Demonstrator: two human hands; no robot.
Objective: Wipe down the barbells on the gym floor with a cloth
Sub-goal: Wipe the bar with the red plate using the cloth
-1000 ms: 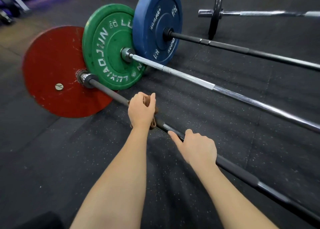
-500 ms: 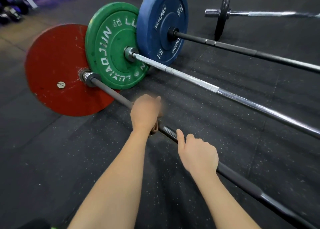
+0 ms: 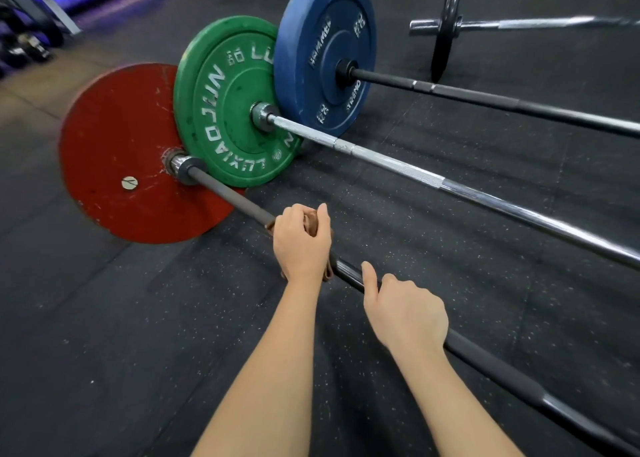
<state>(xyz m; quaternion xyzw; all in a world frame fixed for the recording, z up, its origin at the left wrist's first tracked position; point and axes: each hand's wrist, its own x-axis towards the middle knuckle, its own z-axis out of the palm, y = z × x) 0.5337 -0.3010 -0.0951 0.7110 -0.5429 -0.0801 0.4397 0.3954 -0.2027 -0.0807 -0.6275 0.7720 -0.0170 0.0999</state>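
Speckled black rubber is covering the gym floor (image 3: 104, 318), where we are looking down on a row of loaded barbells lying side by side. Our left hand (image 3: 301, 245) is wrapping a brown cloth (image 3: 310, 222) around the nearest barbell (image 3: 235, 198), fingers closed tight so that the cloth is sleeving the dark shaft. Our right hand (image 3: 408, 313) is sitting lower on the same shaft, fingers curled over it and one digit lying straight along the metal, apparently steadying it. The two hands are close together but not touching.

That shaft is running on a diagonal, from the red plate (image 3: 117, 138) at the upper left, down past both hands and out at the lower right. The left hand is the one nearer the plate, and a bare stretch of shaft is lying between it and the collar. We are judging that the coming stroke is turning on this line: the cloth will have to slide straight along the shaft, up and left toward the plate or back down toward the right hand, never across it.

Beyond, a silver barbell (image 3: 415, 176) with a green plate (image 3: 221, 110) and a black barbell (image 3: 502, 103) with a blue plate (image 3: 322, 34) are lying roughly parallel, well clear of the cloth. By our reading, they are waiting for their wipe.
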